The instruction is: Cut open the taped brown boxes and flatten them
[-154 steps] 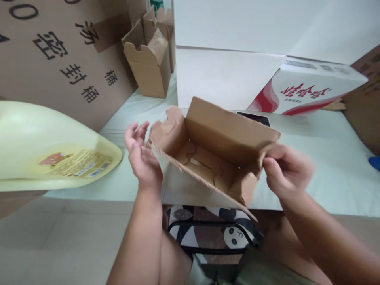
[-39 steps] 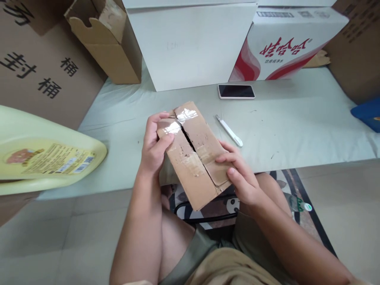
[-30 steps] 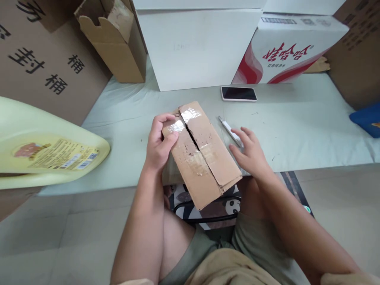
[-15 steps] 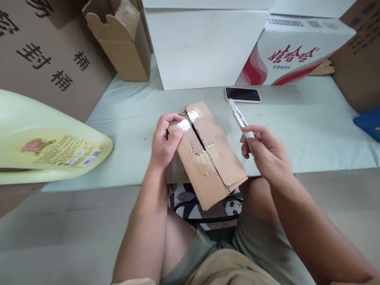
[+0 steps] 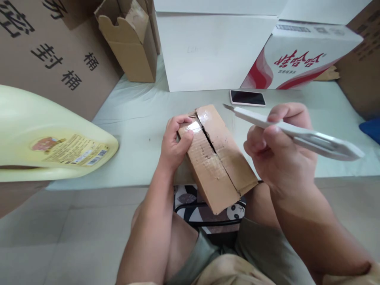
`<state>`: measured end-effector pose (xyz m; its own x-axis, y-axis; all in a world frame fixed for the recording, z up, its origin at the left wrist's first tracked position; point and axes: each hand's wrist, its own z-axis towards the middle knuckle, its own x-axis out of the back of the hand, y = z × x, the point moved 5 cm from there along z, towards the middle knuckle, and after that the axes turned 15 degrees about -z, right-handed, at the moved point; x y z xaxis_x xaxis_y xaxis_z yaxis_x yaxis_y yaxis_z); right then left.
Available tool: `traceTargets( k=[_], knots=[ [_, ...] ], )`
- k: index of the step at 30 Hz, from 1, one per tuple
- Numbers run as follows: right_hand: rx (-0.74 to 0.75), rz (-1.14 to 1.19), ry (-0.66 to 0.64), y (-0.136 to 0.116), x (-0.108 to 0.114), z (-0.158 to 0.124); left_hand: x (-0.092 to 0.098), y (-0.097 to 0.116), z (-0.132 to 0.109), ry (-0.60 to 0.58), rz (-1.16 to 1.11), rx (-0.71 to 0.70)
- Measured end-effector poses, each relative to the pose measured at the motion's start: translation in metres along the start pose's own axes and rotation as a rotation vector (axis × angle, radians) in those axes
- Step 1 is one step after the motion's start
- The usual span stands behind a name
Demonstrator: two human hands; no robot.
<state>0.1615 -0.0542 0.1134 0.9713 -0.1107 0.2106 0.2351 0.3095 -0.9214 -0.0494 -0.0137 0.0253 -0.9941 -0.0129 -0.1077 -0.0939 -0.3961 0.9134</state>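
Observation:
A small brown cardboard box (image 5: 219,158) is tilted over my lap at the table's front edge. Clear tape covers part of its top, and a dark slit runs along the seam between its flaps. My left hand (image 5: 177,138) grips the box's far left corner, thumb on top. To the right of the box and apart from it, my right hand (image 5: 282,146) is closed around a white utility knife (image 5: 308,136). The knife's blade is out and points left, above the table. What the left fingers do under the box is hidden.
A phone (image 5: 247,97) lies beyond the box, before large white cartons (image 5: 216,51). An open brown box (image 5: 130,51) stands back left. On the left are a yellow-green jug (image 5: 59,142) and a big printed carton (image 5: 68,43); a blue object (image 5: 371,128) sits far right.
My right hand has risen closer to the camera with the knife, which has turned to lie more level, showing its blade. My left hand still holds the box; the whole view has shifted slightly.

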Motion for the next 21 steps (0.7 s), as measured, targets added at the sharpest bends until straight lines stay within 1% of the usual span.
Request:
traceTargets(
  k=[2,4,7,9,12,17,21],
  knots=[
    [-0.007,-0.001,-0.036,-0.004,-0.008,0.0,0.0,0.0,0.0,0.0,0.01,0.007],
    [0.009,-0.003,-0.113,-0.003,-0.017,0.0,-0.001,0.001,0.0,-0.004,0.017,0.005],
    [-0.011,-0.038,-0.25,0.007,-0.029,0.001,-0.002,0.002,0.0,-0.027,0.013,0.003],
    [-0.055,-0.088,-0.288,0.015,-0.031,0.001,-0.002,0.004,0.0,-0.045,0.007,0.007],
    [-0.074,-0.165,-0.272,0.018,-0.029,0.0,-0.002,0.005,0.0,-0.046,-0.004,0.017],
    [0.025,-0.348,-0.16,0.008,-0.025,-0.002,-0.003,0.005,0.001,-0.038,-0.004,0.043],
    [0.049,-0.492,-0.09,0.004,-0.025,-0.003,-0.003,0.004,0.001,-0.047,0.002,0.036]
  ],
)
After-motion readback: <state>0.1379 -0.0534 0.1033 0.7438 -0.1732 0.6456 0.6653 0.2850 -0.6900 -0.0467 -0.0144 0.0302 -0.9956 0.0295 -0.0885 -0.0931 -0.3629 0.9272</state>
